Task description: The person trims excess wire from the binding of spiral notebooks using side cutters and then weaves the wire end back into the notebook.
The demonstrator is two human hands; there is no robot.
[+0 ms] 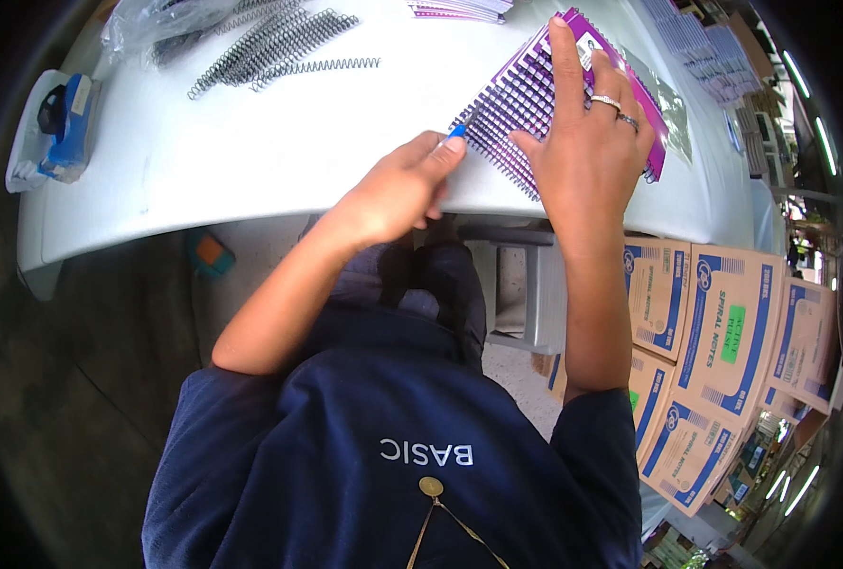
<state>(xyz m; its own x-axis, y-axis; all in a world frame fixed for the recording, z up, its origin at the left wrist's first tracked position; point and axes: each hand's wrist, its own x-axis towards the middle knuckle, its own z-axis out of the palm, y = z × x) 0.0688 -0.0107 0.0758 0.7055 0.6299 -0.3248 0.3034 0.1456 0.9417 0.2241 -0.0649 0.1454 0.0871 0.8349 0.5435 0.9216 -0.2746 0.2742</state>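
Note:
A stack of purple spiral notebooks (651,106) lies tilted at the table's front right, with rows of dark wire coils (519,100) facing up and left. My right hand (594,142) rests over the stack, index finger stretched to its far corner and thumb spread beside the coils. In my left hand (404,185), closed fingers and thumb pinch a small blue-handled tool (457,131). A thin tip reaches from it to the left edge of the coils; its exact kind is mostly hidden by the hand.
Loose black wire spirals (274,47) lie at the back left beside a clear plastic bag (160,28). A white tray (25,142) with a blue object stands at the left edge. More notebooks (711,57) are stacked back right. Cardboard boxes (725,327) are piled below right, near a grey chair (543,294).

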